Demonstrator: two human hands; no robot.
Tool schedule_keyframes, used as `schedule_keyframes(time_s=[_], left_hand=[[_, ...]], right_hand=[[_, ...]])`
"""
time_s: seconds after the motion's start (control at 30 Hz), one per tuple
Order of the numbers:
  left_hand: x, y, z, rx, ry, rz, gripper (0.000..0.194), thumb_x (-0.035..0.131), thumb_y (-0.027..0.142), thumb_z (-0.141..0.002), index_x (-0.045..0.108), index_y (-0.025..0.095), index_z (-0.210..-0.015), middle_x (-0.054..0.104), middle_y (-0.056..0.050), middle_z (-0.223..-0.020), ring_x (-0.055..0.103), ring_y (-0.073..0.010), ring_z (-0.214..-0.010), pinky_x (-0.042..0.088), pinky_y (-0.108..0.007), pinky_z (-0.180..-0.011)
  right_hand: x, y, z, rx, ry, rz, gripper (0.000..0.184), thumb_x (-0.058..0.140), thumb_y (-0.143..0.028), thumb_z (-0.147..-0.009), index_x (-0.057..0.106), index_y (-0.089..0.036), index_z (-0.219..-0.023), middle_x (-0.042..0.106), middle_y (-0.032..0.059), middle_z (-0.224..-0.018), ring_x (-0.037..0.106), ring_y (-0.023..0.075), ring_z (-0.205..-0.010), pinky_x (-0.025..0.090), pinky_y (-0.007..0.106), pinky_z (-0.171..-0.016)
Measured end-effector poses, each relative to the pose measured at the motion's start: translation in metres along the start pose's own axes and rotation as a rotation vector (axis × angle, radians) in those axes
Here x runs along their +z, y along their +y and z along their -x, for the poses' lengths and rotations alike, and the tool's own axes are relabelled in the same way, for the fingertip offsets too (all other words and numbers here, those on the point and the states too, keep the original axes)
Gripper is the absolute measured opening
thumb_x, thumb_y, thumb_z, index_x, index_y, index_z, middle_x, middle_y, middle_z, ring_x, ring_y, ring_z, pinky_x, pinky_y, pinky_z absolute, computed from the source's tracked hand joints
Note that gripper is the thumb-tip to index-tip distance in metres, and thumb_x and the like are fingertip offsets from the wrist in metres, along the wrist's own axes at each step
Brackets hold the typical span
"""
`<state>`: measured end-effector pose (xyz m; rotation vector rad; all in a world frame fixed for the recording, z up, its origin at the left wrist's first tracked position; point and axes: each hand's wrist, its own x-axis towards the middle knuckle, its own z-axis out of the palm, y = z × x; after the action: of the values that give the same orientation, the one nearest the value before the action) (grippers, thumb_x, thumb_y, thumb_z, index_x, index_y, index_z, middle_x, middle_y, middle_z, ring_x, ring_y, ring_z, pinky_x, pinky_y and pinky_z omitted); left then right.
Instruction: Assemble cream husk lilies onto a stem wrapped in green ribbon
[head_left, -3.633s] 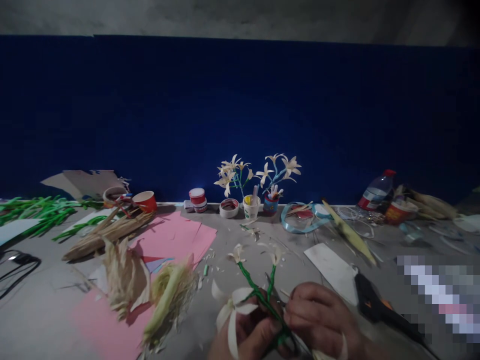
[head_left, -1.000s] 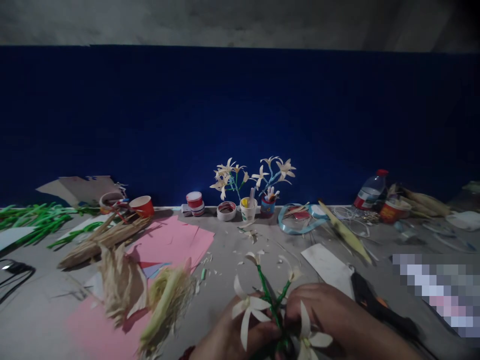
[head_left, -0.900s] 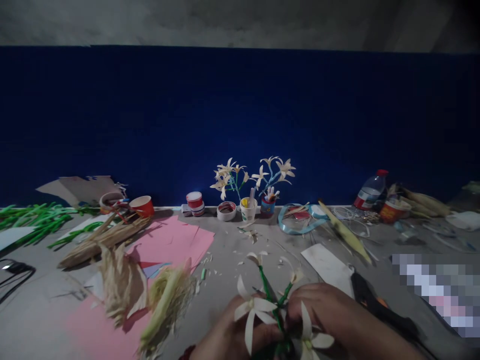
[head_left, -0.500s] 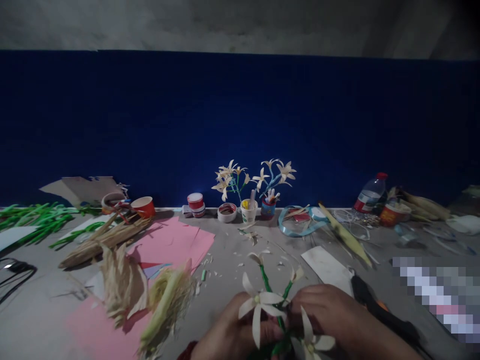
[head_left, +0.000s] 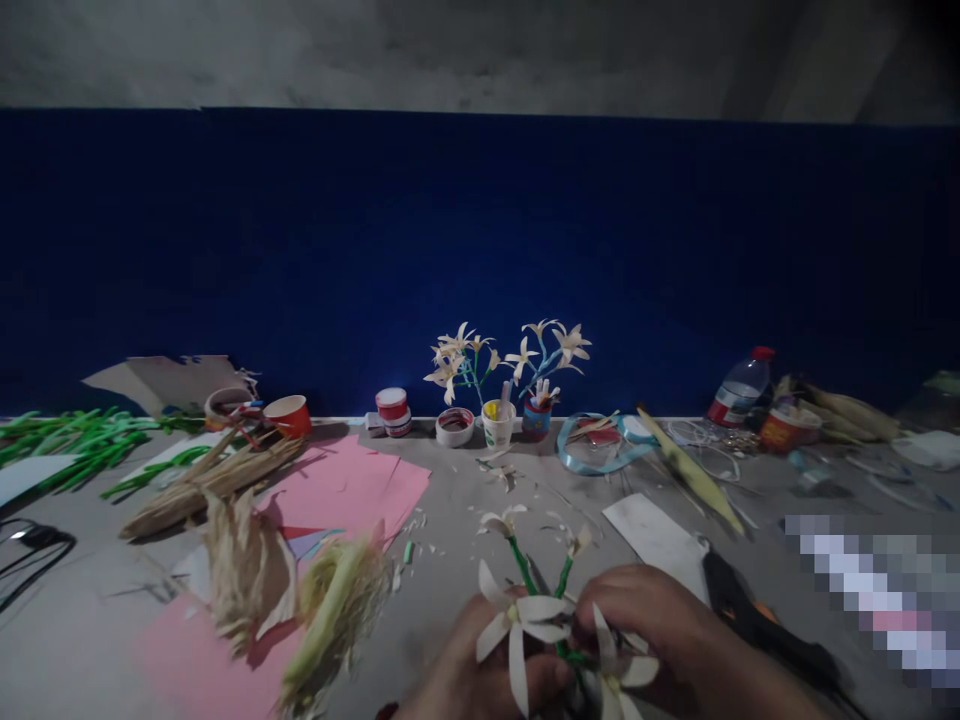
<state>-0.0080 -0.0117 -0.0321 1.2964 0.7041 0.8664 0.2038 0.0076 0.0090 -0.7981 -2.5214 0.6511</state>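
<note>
At the bottom middle, a spray of handmade white flowers (head_left: 513, 612) on green-wrapped stems is between my hands. My left hand (head_left: 461, 665) has its fingers closed round the stems from the left, partly behind a star-shaped bloom. From the other side my right hand (head_left: 656, 605) pinches the green stems near where they branch, its fingertips mostly covered by petals. Two smaller blooms point up and away from me; another open one hangs low on the right. A black-handled tool (head_left: 757, 620), perhaps a glue gun, lies beside my right forearm.
Two finished-looking flower bunches (head_left: 457, 350) stand at the back by a paper cup (head_left: 497, 425). Left are dried corn husks (head_left: 244, 560), a corn ear (head_left: 330, 620), pink paper (head_left: 345, 485) and green stems (head_left: 82, 435). Right are blue ribbon (head_left: 600, 468), a husk (head_left: 690, 470) and a bottle (head_left: 739, 388).
The flower spray has shifted slightly left and tilted in my hands. The right-hand lower bloom has moved a little left and up. Both hands remain closed round the stems.
</note>
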Motion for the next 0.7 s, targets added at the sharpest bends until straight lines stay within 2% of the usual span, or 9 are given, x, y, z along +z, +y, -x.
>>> schedule_keyframes(time_s=[0.1, 0.2, 0.3, 0.4, 0.53, 0.7], left_hand=[[0.0, -0.008, -0.002, 0.029, 0.042, -0.002, 0.031, 0.075, 0.043, -0.068, 0.067, 0.016, -0.079, 0.062, -0.003, -0.068, 0.058, -0.0167, -0.062, 0.048, -0.025, -0.058], [0.002, -0.018, -0.005, 0.034, 0.078, 0.006, 0.028, 0.075, 0.042, -0.068, 0.066, 0.017, -0.078, 0.061, -0.001, -0.063, 0.057, -0.0154, -0.057, 0.047, -0.024, -0.053], [0.005, -0.027, -0.01, 0.058, 0.137, 0.022, 0.029, 0.074, 0.044, -0.068, 0.063, 0.017, -0.073, 0.058, 0.001, -0.059, 0.053, -0.0124, -0.05, 0.044, -0.022, -0.049], [0.007, -0.029, -0.014, 0.048, 0.151, 0.013, 0.033, 0.073, 0.047, -0.069, 0.062, 0.016, -0.074, 0.056, 0.001, -0.06, 0.052, -0.0114, -0.05, 0.044, -0.021, -0.047], [0.007, -0.018, -0.011, 0.021, 0.096, -0.008, 0.03, 0.068, 0.044, -0.075, 0.063, 0.015, -0.083, 0.059, -0.002, -0.069, 0.056, -0.0143, -0.06, 0.047, -0.023, -0.054], [0.006, 0.002, -0.002, -0.001, 0.043, -0.044, 0.032, 0.065, 0.046, -0.078, 0.063, 0.014, -0.08, 0.058, -0.002, -0.067, 0.055, -0.0139, -0.06, 0.045, -0.024, -0.056]], right_hand=[[0.009, 0.004, 0.004, 0.034, 0.088, -0.051, 0.02, 0.05, -0.038, -0.088, 0.059, -0.021, -0.081, 0.068, 0.0049, -0.078, 0.062, 0.0188, -0.072, 0.042, 0.027, -0.068], [0.016, 0.0, 0.01, 0.186, 0.171, -0.169, 0.031, 0.046, -0.047, -0.091, 0.062, -0.021, -0.081, 0.068, 0.0043, -0.078, 0.062, 0.019, -0.073, 0.044, 0.027, -0.069], [0.023, -0.005, 0.017, 0.358, 0.217, -0.277, 0.026, 0.059, -0.047, -0.083, 0.064, -0.022, -0.084, 0.067, 0.0044, -0.083, 0.061, 0.0215, -0.077, 0.045, 0.028, -0.068], [0.028, -0.007, 0.018, 0.473, 0.257, -0.426, 0.018, 0.069, -0.037, -0.074, 0.062, -0.02, -0.079, 0.065, 0.0028, -0.081, 0.059, 0.0219, -0.078, 0.044, 0.028, -0.068], [0.032, -0.005, 0.011, 0.462, 0.198, -0.839, 0.016, 0.07, -0.028, -0.073, 0.057, -0.018, -0.074, 0.062, 0.0001, -0.073, 0.057, 0.0173, -0.069, 0.042, 0.025, -0.063], [0.038, -0.002, 0.01, 0.469, 0.194, -0.96, 0.036, 0.076, -0.043, -0.062, 0.054, -0.017, -0.073, 0.058, -0.0002, -0.068, 0.055, 0.0176, -0.066, 0.042, 0.027, -0.062]])
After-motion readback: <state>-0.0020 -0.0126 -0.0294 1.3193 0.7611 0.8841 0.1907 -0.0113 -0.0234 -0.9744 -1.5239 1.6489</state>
